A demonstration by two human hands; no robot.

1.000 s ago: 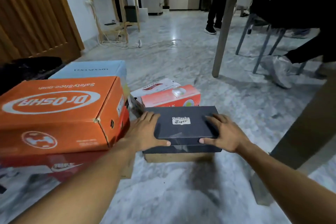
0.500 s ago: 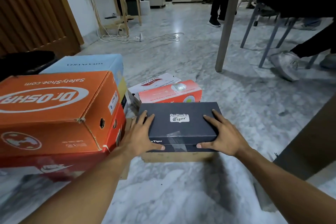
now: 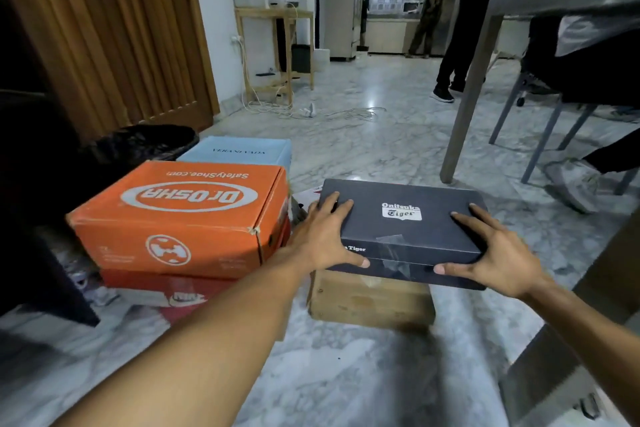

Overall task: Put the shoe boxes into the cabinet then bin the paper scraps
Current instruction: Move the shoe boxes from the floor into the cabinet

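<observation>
A dark blue Onitsuka Tiger shoe box (image 3: 401, 218) is held above a plain brown cardboard box (image 3: 370, 302) on the marble floor. My left hand (image 3: 325, 236) grips its left end and my right hand (image 3: 498, 253) grips its right end, thumbs on the front face. To the left stands a stack: an orange Dr.Osha box (image 3: 180, 218) on a red box (image 3: 166, 291). Behind it lies a light blue box (image 3: 239, 152). The boxes behind the dark one are almost hidden.
A dark cabinet edge (image 3: 31, 218) fills the far left, with a black bag (image 3: 138, 146) beside it. A table leg (image 3: 467, 100) and chair legs (image 3: 543, 135) stand to the right, with a seated person's shoe (image 3: 571, 184). Cables (image 3: 311, 111) lie on the floor.
Both hands have lifted the dark blue box off the brown box, and it now covers the red and white boxes behind. My view has tilted upward.
</observation>
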